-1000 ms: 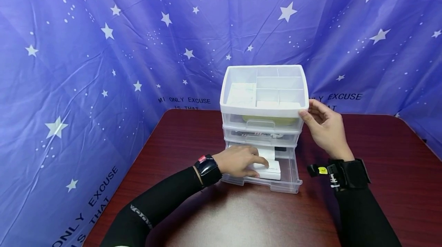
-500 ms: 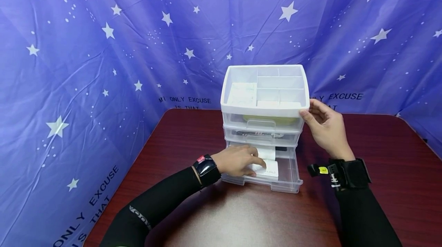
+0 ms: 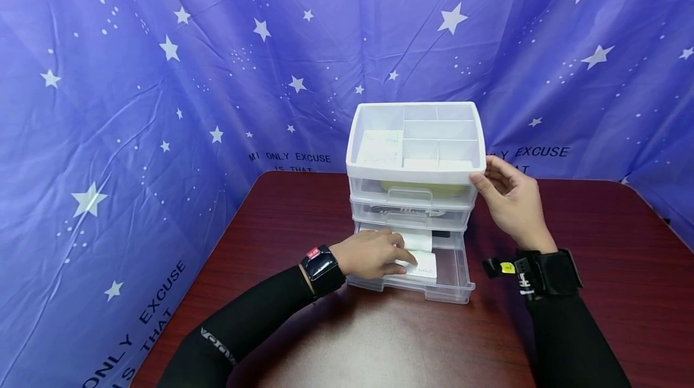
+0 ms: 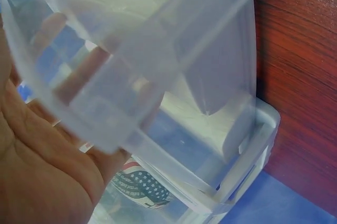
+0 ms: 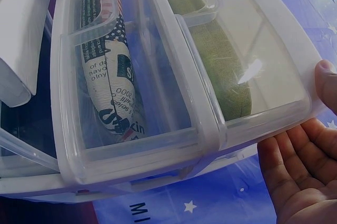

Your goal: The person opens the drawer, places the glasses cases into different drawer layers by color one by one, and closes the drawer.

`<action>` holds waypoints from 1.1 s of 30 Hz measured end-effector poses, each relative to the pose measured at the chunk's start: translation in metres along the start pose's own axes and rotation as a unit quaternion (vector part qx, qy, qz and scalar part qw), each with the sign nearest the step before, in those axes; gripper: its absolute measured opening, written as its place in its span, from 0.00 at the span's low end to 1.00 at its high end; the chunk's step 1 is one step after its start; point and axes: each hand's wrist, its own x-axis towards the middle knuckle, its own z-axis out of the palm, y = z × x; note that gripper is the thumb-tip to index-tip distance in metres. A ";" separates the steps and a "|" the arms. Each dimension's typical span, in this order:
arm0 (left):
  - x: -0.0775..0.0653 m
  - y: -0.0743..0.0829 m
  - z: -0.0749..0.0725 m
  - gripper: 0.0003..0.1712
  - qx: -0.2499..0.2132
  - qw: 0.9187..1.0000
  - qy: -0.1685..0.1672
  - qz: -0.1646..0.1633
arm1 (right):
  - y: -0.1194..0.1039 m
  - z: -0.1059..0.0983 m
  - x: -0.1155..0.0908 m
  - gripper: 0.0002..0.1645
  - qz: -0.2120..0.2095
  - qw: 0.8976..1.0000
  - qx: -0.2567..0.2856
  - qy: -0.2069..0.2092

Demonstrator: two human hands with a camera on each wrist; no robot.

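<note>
A white drawer organizer (image 3: pixel 414 172) with clear drawers stands on the table, its bottom drawer (image 3: pixel 454 264) pulled out. Inside that drawer lies a white box (image 3: pixel 428 267) with printed letters. My left hand (image 3: pixel 370 252) reaches over the drawer's front left, bent fingers spread and touching the box. Through the clear plastic in the left wrist view, the fingers (image 4: pixel 79 76) show below the box. My right hand (image 3: pixel 512 201) holds the organizer's top right corner, thumb on the front rim and fingers along the side, as the right wrist view also shows.
Behind the box sits another white item (image 3: pixel 418 239). The upper drawers are closed; one holds a newsprint-patterned pouch (image 5: pixel 110 76), another a green item (image 5: pixel 224 60). Partitions divide the top tray (image 3: pixel 441 129). A starry blue curtain (image 3: pixel 325 44) hangs behind the dark red table (image 3: pixel 596 243).
The white box has settled flatter and slightly left in the drawer. My left hand has shifted a little left with it. The right hand keeps its hold on the organizer.
</note>
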 end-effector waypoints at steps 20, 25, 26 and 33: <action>-0.013 0.017 0.001 0.43 0.006 0.998 0.047 -0.036 | 0.000 0.000 0.000 0.22 -0.001 1.000 -0.001 -0.001; -0.017 0.024 0.003 0.45 0.053 0.996 0.072 -0.025 | 0.000 0.000 0.000 0.21 -0.002 1.000 -0.001 -0.001; -0.017 0.025 0.003 0.46 0.064 0.995 0.077 -0.023 | 0.000 0.000 0.000 0.21 -0.002 1.000 -0.002 -0.001; -0.021 0.035 0.008 0.46 0.138 0.984 0.110 -0.014 | -0.001 0.001 0.000 0.21 -0.001 1.000 0.000 0.000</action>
